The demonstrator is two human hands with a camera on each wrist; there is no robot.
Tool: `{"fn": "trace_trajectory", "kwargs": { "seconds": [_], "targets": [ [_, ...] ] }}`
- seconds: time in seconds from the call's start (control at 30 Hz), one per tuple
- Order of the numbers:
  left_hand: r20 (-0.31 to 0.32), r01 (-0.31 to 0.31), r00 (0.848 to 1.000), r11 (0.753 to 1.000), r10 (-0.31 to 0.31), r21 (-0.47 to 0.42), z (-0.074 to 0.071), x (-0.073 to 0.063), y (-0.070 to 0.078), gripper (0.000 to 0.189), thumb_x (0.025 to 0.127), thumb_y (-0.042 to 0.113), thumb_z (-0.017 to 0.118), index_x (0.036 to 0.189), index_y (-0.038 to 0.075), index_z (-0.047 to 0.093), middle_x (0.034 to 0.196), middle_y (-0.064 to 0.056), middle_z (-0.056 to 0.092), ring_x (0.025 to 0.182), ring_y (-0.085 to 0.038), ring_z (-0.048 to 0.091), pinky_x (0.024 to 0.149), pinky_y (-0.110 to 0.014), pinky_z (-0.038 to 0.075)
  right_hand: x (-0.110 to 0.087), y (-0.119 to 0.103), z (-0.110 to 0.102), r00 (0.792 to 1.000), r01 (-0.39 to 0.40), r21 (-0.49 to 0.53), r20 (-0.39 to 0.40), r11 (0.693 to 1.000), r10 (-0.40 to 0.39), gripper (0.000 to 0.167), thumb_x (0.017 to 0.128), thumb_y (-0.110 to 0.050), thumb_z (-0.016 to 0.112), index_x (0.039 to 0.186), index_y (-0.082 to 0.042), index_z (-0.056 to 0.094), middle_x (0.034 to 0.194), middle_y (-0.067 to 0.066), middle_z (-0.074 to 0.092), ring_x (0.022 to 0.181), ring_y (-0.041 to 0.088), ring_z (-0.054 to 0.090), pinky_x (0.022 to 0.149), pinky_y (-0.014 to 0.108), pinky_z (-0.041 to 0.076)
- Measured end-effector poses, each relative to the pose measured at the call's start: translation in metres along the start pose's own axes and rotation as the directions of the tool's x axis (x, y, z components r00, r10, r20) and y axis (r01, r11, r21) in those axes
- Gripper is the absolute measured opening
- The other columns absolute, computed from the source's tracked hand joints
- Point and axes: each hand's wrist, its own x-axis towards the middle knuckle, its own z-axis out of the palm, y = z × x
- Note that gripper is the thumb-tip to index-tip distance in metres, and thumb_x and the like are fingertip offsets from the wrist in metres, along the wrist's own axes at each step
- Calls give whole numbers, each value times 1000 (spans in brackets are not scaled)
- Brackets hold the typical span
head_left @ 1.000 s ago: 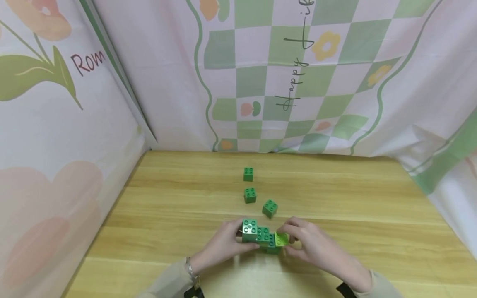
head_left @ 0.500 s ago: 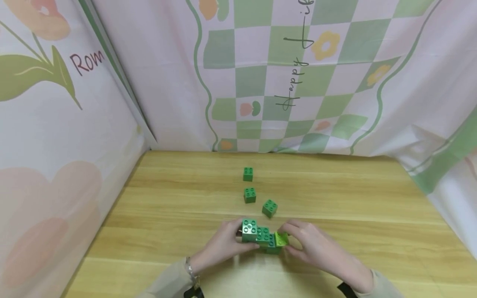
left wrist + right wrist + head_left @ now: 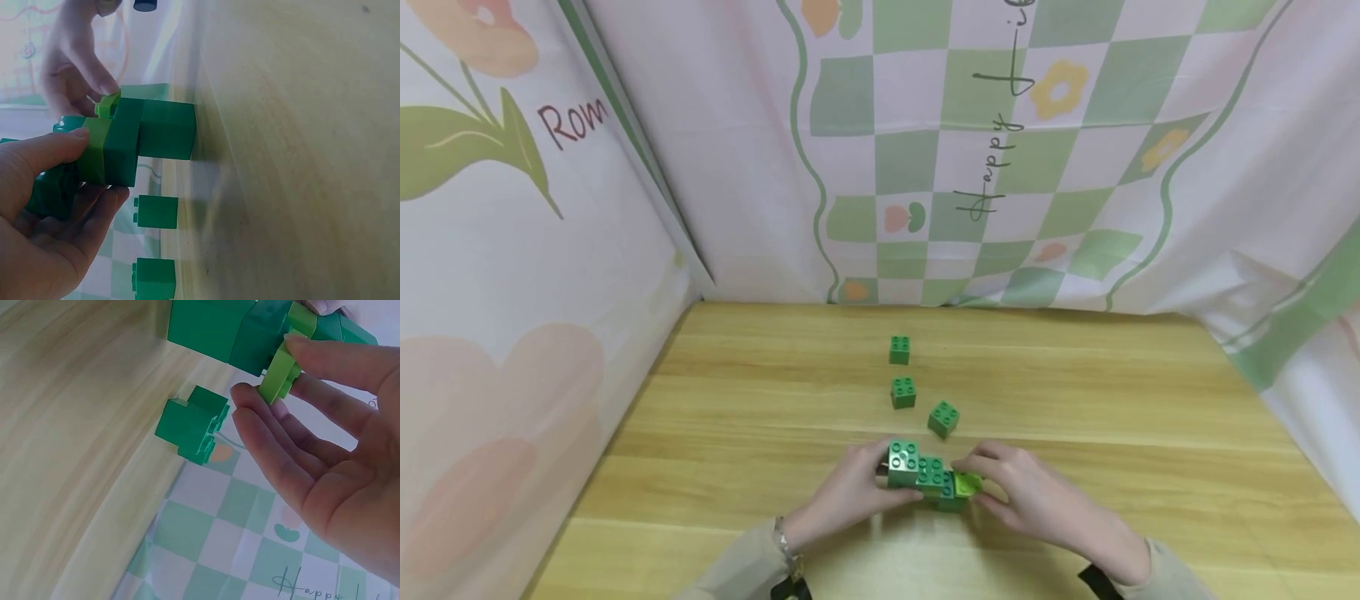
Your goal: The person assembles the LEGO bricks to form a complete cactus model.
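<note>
A stepped stack of dark green toy bricks (image 3: pixel 903 465) stands over the table's near part, held by my left hand (image 3: pixel 867 485). In the left wrist view, the left thumb lies on a light green layer (image 3: pixel 95 150) within that stack, with fingers on the opposite side. My right hand (image 3: pixel 1030 492) pinches a thin light green brick (image 3: pixel 278 374) between thumb and fingertips. This thin brick (image 3: pixel 968 485) sits at the stack's right end, against a dark green brick (image 3: pixel 257 339). Whether it is fully pressed on cannot be told.
Three loose green bricks stand on the wooden table (image 3: pixel 760 400) beyond the hands: a far one (image 3: pixel 899 350), a middle one (image 3: pixel 903 392) and a turned one (image 3: pixel 943 418). Printed curtains (image 3: pixel 737 167) border the table at the back and sides.
The right fingertips have shifted slightly at the thin light green brick, the forefinger now covering more of its far edge. My left hand and the loose bricks stay in place.
</note>
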Motion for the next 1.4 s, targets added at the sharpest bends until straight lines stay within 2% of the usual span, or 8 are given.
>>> {"fn": "trace_trajectory", "kwargs": {
  "seconds": [0.2, 0.4, 0.57, 0.87, 0.97, 1.07, 1.23, 1.4],
  "targets": [
    [-2, -4, 1000, 1000, 4, 6, 0, 1, 1, 43, 81, 9, 79, 121, 10, 62, 115, -6, 73, 105, -7, 69, 91, -11, 55, 3, 1, 1, 999, 30, 8, -18, 1000, -29, 39, 71, -1, 81, 108, -7, 71, 97, 3, 71, 81, 9, 68, 69, 16, 61],
    [0, -46, 999, 999, 46, 24, 0, 1, -1, 42, 82, 9, 78, 121, 8, 62, 115, -8, 73, 104, -6, 70, 89, -12, 56, 4, 3, 1, 999, 41, 14, -18, 999, -41, 37, 70, -1, 80, 106, -6, 73, 93, 2, 70, 78, 7, 66, 66, 16, 60],
    [4, -35, 999, 999, 35, 4, 0, 2, -1, 43, 82, 9, 78, 122, 8, 62, 116, -7, 72, 104, -4, 69, 89, -12, 56, 4, 4, 0, 999, 45, 28, -8, 999, -45, 37, 71, -1, 81, 107, -5, 73, 92, 2, 70, 78, 6, 66, 66, 15, 60],
    [8, -34, 999, 999, 34, 8, -1, 2, -1, 44, 82, 9, 77, 123, 10, 62, 117, -5, 72, 106, -2, 68, 92, -12, 55, 0, 8, 1, 1000, 4, 52, 3, 999, -4, 38, 76, -7, 79, 113, -7, 70, 100, 1, 70, 84, 8, 67, 71, 20, 62],
    [5, -40, 999, 999, 40, 26, -1, 2, -1, 44, 82, 10, 77, 124, 10, 61, 116, -4, 73, 105, -1, 68, 92, -12, 55, -1, 10, 3, 999, 30, 37, -29, 999, -29, 37, 78, -12, 79, 113, -6, 70, 102, 3, 71, 87, 12, 68, 74, 23, 63],
    [-1, -46, 999, 998, 47, 36, -2, 1, -1, 47, 82, 9, 77, 126, 9, 60, 117, -3, 73, 106, -2, 67, 94, -13, 55, 0, 15, 3, 994, 51, 30, -96, 998, -48, 35, 79, -15, 79, 112, -5, 69, 101, 4, 72, 87, 15, 69, 75, 24, 63],
    [-13, -38, 999, 998, 39, 52, -4, 0, -2, 48, 82, 11, 78, 127, 10, 60, 117, -1, 73, 106, -2, 67, 96, -14, 54, 6, 26, 1, 982, -6, 76, -187, 997, 20, 30, 81, -10, 78, 109, -6, 70, 98, 2, 73, 83, 15, 69, 73, 25, 63],
    [-11, -31, 999, 998, 32, 55, -4, 0, -3, 45, 82, 13, 78, 124, 13, 62, 114, 0, 73, 104, -1, 67, 94, -14, 55, 14, 40, 4, 975, -91, 129, -190, 987, 115, 26, 82, -4, 75, 108, -4, 69, 99, 8, 74, 83, 20, 71, 72, 29, 64]
  ]
}}
